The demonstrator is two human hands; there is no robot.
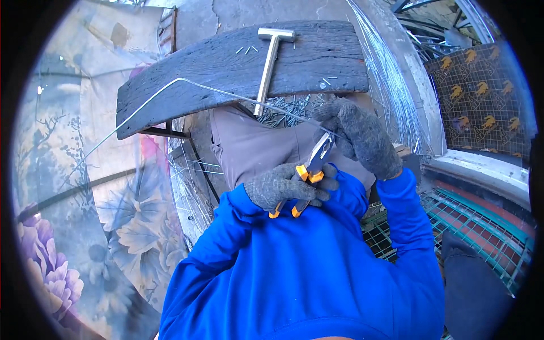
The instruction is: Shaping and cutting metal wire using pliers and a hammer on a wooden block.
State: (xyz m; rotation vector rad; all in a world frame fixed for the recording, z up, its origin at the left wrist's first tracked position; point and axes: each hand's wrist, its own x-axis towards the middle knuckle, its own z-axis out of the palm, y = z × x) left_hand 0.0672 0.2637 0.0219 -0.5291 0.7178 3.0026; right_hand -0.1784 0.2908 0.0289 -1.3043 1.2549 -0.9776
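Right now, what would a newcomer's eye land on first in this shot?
Two grey-gloved hands at centre: the left hand squeezes orange-handled pliers whose jaws grip a long wire, while the right hand pinches that wire beside them. Just above, a metal hammer lies on a dark weathered plank with a few short nails scattered around it.

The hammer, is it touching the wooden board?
Touching. The head view shows the hammer lying flat on the wooden board, its handle running over the near edge.
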